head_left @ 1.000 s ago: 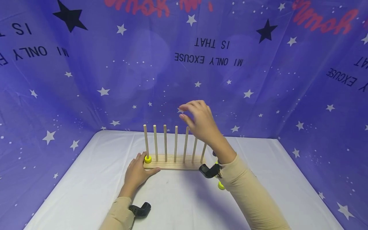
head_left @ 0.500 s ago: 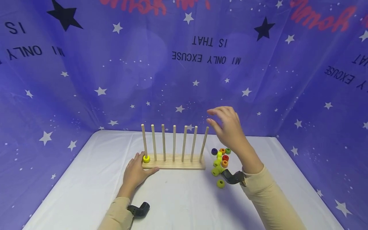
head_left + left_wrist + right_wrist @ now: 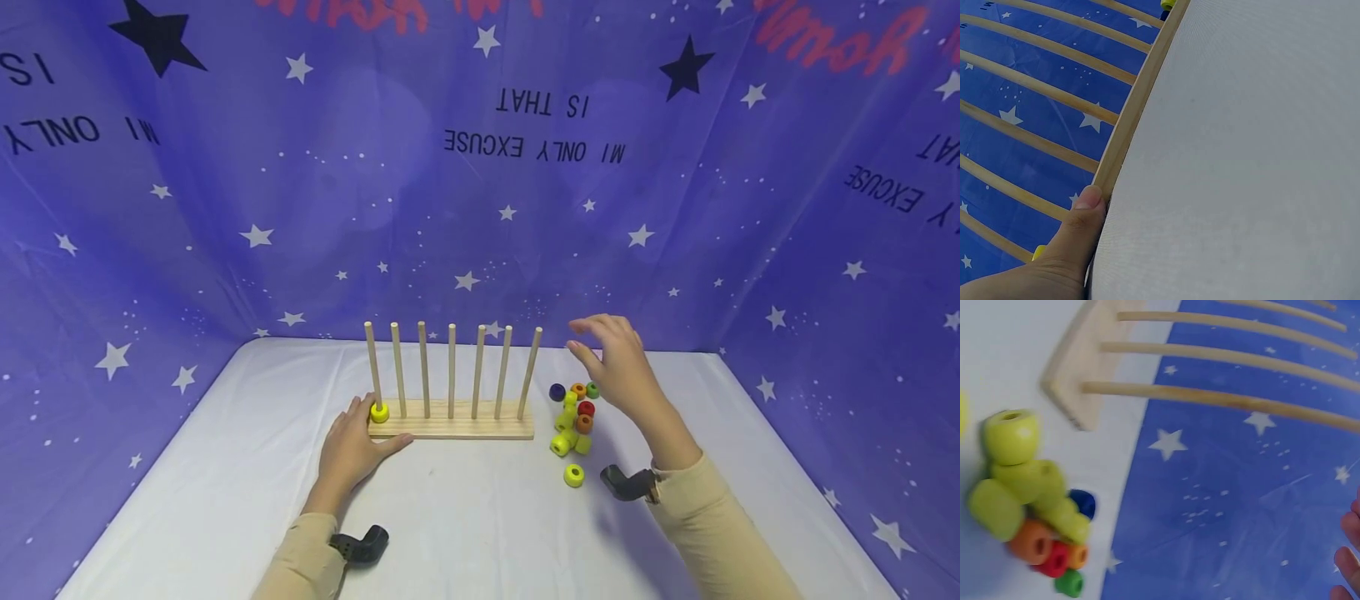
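A wooden peg board (image 3: 465,425) with several upright pegs stands on the white table. On its leftmost peg, a yellow bead (image 3: 380,413) sits at the bottom. My left hand (image 3: 351,454) holds the board's left end, fingers around the side. In the left wrist view the thumb (image 3: 1089,199) presses the board's front edge. My right hand (image 3: 618,365), thumb and fingers apart with nothing between them, is raised to the right of the pegs, near a pile of loose beads. Only its fingertips (image 3: 1349,559) show at the right wrist view's edge.
The pile has several yellow beads (image 3: 561,443), a dark blue bead (image 3: 557,392), orange beads (image 3: 584,423), a red bead (image 3: 587,408) and a green bead (image 3: 592,389). One yellow bead (image 3: 573,475) lies nearer me. A purple starred cloth (image 3: 420,208) hangs behind.
My right hand has moved right and down, from above the pegs to beside the bead pile, uncovering the beads. The left hand stays on the board.
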`<action>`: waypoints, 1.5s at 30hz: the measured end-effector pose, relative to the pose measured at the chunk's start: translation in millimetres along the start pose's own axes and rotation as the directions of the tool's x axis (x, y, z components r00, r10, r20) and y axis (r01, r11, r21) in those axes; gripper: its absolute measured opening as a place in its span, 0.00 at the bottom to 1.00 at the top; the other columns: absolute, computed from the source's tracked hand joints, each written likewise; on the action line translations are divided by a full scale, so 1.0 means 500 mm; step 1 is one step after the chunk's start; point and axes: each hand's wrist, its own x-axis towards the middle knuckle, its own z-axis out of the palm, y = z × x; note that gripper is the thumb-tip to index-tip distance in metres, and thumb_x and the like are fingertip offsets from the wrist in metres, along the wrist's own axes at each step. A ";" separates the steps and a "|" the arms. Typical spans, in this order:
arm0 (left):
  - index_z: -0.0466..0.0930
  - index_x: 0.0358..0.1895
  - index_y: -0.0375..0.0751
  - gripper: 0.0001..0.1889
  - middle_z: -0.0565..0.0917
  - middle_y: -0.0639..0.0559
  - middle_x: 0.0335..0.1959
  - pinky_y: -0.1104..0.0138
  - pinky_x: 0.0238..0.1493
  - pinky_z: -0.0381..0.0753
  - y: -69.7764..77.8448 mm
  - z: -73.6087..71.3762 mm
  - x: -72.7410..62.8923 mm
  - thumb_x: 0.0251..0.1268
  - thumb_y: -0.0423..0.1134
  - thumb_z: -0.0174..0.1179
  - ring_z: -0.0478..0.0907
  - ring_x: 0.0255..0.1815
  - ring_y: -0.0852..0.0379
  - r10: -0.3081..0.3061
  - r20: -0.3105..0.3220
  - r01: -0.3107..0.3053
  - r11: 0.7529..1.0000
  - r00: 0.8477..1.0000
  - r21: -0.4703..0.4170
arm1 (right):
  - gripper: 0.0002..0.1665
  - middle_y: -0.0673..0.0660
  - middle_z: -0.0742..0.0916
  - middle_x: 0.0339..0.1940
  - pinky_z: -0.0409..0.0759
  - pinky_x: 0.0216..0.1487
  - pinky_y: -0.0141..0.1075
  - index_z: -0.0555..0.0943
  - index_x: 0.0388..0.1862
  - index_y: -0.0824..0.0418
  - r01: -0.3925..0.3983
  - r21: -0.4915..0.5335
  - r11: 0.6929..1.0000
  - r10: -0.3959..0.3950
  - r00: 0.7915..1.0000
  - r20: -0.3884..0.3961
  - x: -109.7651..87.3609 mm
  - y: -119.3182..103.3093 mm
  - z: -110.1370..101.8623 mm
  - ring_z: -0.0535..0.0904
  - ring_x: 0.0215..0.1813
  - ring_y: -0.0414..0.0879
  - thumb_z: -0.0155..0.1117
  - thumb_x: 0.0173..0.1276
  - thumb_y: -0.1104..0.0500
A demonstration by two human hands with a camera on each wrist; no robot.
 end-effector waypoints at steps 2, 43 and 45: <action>0.57 0.75 0.34 0.59 0.61 0.30 0.76 0.43 0.80 0.51 0.000 0.000 -0.001 0.47 0.71 0.68 0.54 0.78 0.33 0.003 -0.005 -0.003 1.000 1.000 -0.005 | 0.19 0.58 0.84 0.56 0.65 0.69 0.60 0.80 0.58 0.61 -0.029 -0.002 1.000 0.029 0.999 0.033 -0.009 0.016 0.009 0.70 0.66 0.58 0.63 0.72 0.55; 0.58 0.75 0.34 0.58 0.62 0.29 0.75 0.43 0.79 0.52 0.001 -0.001 -0.003 0.48 0.70 0.68 0.55 0.78 0.33 0.013 -0.007 -0.013 1.000 1.000 -0.005 | 0.17 0.47 0.88 0.46 0.79 0.55 0.49 0.86 0.47 0.54 0.256 -0.136 0.957 -0.180 0.892 0.414 -0.146 0.113 0.128 0.78 0.53 0.49 0.75 0.58 0.59; 0.58 0.75 0.34 0.58 0.62 0.29 0.75 0.43 0.79 0.52 0.001 -0.001 -0.003 0.48 0.70 0.68 0.55 0.78 0.33 0.014 -0.007 -0.014 1.000 1.000 -0.007 | 0.17 0.47 0.88 0.46 0.79 0.56 0.50 0.86 0.47 0.54 0.266 -0.153 0.952 -0.181 0.889 0.421 -0.143 0.114 0.129 0.78 0.53 0.49 0.76 0.58 0.58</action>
